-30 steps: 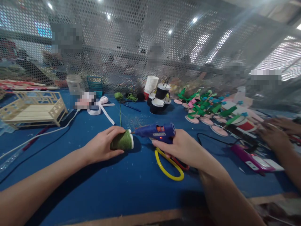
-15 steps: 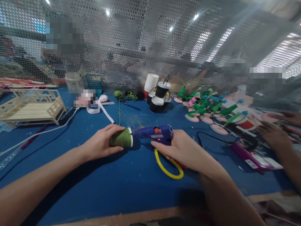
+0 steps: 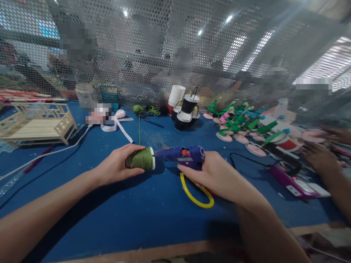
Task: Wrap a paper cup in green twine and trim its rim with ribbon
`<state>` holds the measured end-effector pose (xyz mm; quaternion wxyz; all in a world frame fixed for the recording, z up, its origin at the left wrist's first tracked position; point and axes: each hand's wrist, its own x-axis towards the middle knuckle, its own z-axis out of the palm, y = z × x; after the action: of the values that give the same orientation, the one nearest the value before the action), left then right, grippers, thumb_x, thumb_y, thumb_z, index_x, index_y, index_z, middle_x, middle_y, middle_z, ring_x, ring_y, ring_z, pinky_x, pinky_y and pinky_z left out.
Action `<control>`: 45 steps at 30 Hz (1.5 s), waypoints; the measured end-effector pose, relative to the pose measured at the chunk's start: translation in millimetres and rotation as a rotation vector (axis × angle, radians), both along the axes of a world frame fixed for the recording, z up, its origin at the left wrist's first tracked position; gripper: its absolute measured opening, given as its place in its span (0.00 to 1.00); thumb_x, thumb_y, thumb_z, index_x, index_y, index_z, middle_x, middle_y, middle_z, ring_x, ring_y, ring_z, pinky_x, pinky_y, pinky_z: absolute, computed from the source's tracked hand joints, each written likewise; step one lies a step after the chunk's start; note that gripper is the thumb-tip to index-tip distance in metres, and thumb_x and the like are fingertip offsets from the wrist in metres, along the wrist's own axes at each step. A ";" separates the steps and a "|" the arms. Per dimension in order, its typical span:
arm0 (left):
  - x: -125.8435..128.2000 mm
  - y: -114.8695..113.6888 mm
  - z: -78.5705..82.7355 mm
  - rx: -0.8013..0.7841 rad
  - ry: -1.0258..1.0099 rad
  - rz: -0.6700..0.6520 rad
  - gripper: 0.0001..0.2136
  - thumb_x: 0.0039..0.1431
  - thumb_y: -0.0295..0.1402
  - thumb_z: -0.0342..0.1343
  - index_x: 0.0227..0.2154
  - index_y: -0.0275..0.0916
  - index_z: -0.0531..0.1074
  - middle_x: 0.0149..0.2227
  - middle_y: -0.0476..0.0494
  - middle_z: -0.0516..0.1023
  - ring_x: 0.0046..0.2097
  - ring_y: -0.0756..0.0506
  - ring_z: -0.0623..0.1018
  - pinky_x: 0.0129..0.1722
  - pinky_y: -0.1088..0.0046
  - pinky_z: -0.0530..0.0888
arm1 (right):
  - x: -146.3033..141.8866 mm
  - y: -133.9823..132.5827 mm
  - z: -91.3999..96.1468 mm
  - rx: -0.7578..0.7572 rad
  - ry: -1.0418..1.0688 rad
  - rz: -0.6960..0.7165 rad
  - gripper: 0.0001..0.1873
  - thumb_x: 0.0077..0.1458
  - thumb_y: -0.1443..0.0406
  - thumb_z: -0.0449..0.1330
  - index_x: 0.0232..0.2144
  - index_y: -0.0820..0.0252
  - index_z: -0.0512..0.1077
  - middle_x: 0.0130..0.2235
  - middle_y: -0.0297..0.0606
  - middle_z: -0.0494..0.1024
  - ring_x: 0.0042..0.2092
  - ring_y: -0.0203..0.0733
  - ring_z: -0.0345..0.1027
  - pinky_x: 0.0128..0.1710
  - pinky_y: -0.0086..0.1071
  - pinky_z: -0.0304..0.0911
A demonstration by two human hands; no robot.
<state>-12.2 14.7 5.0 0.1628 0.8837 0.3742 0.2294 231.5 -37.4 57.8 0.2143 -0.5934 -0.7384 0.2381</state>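
Note:
My left hand [image 3: 116, 166] is wrapped round a small cup covered in green yarn [image 3: 140, 159], held on its side just above the blue table [image 3: 131, 212]. My right hand [image 3: 212, 172] grips a blue hot glue gun [image 3: 182, 155]. Its nozzle points left and touches the cup's white rim. A strand of green yarn runs from the cup back to a green yarn ball [image 3: 138, 109].
Yellow-handled scissors [image 3: 196, 191] lie under my right hand. Black and white cups [image 3: 184, 109] stand behind, with green paper flowers [image 3: 238, 124] to the right. A wooden miniature bed [image 3: 38, 122] sits at left. Another person's hands [image 3: 319, 155] work at right. A perforated metal screen closes the back.
Both hands with the yarn cup and the glue gun have risen slightly; the nozzle stays at the cup's rim. The other person's hands have shifted a little at right.

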 end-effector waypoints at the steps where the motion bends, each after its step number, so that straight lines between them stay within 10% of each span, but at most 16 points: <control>1: -0.2 0.0 -0.1 0.012 -0.003 -0.004 0.22 0.51 0.40 0.55 0.48 0.37 0.61 0.44 0.39 0.71 0.45 0.43 0.73 0.43 0.66 0.71 | -0.2 -0.4 0.2 -0.005 0.004 -0.006 0.15 0.48 0.60 0.56 0.16 0.57 0.57 0.14 0.28 0.62 0.16 0.31 0.53 0.14 0.26 0.48; 45: -2.2 4.2 -14.7 0.482 -0.035 -0.153 0.17 0.57 0.26 0.50 0.50 0.39 0.60 0.50 0.36 0.66 0.52 0.40 0.65 0.49 0.56 0.67 | -2.0 2.2 2.9 -0.002 0.052 -0.048 0.14 0.50 0.60 0.54 0.17 0.58 0.59 0.14 0.29 0.65 0.17 0.32 0.58 0.16 0.26 0.53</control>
<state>-14.5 18.9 -9.6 -0.0294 0.9186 0.2380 0.3142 229.5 -35.2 60.6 0.2385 -0.6048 -0.7178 0.2491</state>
